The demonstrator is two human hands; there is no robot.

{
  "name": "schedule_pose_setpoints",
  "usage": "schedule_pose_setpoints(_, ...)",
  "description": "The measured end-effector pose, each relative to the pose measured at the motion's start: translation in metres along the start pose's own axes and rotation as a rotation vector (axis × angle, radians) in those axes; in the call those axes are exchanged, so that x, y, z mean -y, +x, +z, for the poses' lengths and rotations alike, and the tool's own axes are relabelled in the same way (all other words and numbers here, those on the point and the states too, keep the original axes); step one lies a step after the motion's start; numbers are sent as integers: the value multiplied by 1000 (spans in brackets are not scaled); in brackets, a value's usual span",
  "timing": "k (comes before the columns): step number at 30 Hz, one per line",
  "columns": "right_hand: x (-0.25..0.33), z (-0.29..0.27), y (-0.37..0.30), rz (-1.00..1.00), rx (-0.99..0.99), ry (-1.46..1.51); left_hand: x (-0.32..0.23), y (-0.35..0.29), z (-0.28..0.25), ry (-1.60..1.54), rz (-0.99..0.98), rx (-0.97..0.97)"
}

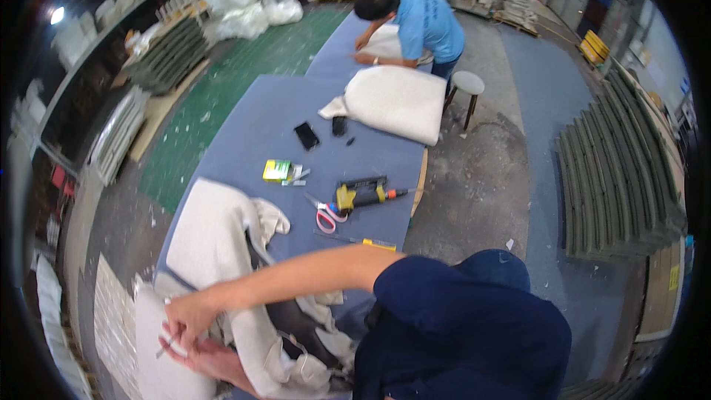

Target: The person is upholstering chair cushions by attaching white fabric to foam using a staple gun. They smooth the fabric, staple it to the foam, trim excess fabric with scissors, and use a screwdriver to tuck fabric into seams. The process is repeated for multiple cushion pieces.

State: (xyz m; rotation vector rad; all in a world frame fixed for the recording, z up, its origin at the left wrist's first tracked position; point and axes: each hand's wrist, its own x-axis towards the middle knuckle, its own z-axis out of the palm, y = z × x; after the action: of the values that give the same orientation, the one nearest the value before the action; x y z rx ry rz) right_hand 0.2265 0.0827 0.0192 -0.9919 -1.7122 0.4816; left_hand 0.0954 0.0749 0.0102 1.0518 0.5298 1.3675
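My right arm, in a navy sleeve, reaches across to the left. My right hand (189,317) is closed, fingers pointing down, on a thin metal tool (166,346) whose exact kind is too small to make out. Just below it lies my left hand (215,363), its fingers stretched toward the tool and partly covered by the right hand. Both are over a cream fabric-covered cushion (159,359) at the table's near left. Beside them, a loose cream fabric piece (252,344) shows a dark inside. Beyond my forearm stands another cream padded piece (207,233).
On the blue table (244,118) lie red-handled scissors (326,218), a yellow-and-black power tool (363,194), a small yellow-green box (277,170) and a phone (306,135). Past a cream cushion (400,100), a co-worker (429,22) bends over the table. Grey panels (618,170) are stacked right.
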Motion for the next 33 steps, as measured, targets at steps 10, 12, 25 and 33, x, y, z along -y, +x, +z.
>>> schedule_pose_setpoints(10, 10, -7, 8, 92, 23, -68, -31, 14, 0, -126, -115, 96)
schedule_pose_setpoints(12, 1, -9, 11, 117, 53, -34, -32, 19, -45, 44, 156, 65)
schedule_pose_setpoints(25, -26, 3, 44, 150, -114, -84, -53, -130, -31, 1238, 939, 58)
schedule_pose_setpoints(33, -27, -13, 39, 115, -261, -158, -52, -137, -60, 1064, 871, 140)
